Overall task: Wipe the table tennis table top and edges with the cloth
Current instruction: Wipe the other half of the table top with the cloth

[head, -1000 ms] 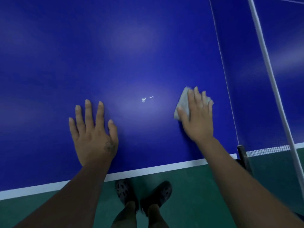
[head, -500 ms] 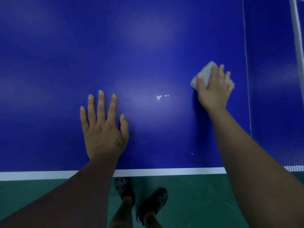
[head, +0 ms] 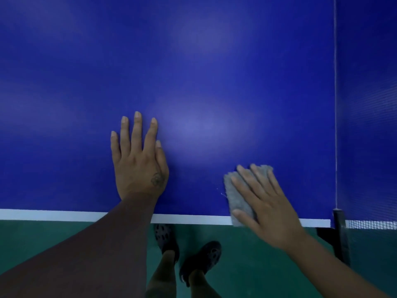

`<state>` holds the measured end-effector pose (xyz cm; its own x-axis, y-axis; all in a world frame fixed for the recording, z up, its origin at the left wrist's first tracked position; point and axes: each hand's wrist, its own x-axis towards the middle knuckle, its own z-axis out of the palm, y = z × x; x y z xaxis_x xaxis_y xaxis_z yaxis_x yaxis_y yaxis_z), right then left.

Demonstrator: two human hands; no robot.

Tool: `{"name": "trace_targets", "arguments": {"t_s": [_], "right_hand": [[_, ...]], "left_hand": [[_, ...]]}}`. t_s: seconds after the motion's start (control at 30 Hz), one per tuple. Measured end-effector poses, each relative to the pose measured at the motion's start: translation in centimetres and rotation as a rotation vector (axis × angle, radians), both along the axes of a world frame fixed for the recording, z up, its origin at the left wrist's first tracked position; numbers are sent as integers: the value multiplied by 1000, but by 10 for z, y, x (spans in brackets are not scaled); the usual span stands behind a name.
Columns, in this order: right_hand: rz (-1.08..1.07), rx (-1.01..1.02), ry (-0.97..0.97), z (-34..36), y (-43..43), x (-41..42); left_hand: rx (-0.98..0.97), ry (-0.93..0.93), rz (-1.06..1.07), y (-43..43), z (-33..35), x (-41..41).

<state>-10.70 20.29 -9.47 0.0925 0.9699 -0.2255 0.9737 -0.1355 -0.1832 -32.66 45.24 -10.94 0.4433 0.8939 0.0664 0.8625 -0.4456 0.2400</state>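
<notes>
Half a second ago the right hand (head: 266, 203) pressed the cloth (head: 235, 196) farther out on the tabletop (head: 193, 72), close to the net (head: 365, 104). Now hand and cloth have come back to the near edge. The grey cloth lies flat under the hand, and its near end covers the white edge line (head: 53, 214) and reaches the rim. The fingers (head: 247, 179) are straight and a little spread, pressing on top of the cloth and not curled around it; the thumb lies on the near end of the cloth. A small white speck (head: 222, 194) is just left of the cloth.

The left hand (head: 137, 166) has stayed flat on the blue surface, fingers straight and open, holding nothing, with its wrist near the white line.

To the right, the net and its dark post (head: 340, 233) close the surface, near the cloth but apart from it. To the far side and to the left the blue surface is wide. Beyond the near edge is green floor (head: 43, 237), where two dark shoes (head: 202, 259) stand.
</notes>
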Motion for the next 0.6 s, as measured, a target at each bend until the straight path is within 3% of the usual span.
{"name": "trace_targets", "arguments": {"t_s": [0.1, 0.27, 0.4, 0.6], "right_hand": [[-147, -15, 12, 3, 8, 10], [-475, 65, -27, -9, 120, -9], [-329, 150, -49, -17, 170, -50], [-120, 153, 74, -14, 44, -79]], "left_hand": [[9, 8, -2, -1, 0, 0], [10, -4, -4, -1, -1, 0], [30, -22, 2, -1, -4, 1], [16, -58, 18, -2, 0, 3]]}}
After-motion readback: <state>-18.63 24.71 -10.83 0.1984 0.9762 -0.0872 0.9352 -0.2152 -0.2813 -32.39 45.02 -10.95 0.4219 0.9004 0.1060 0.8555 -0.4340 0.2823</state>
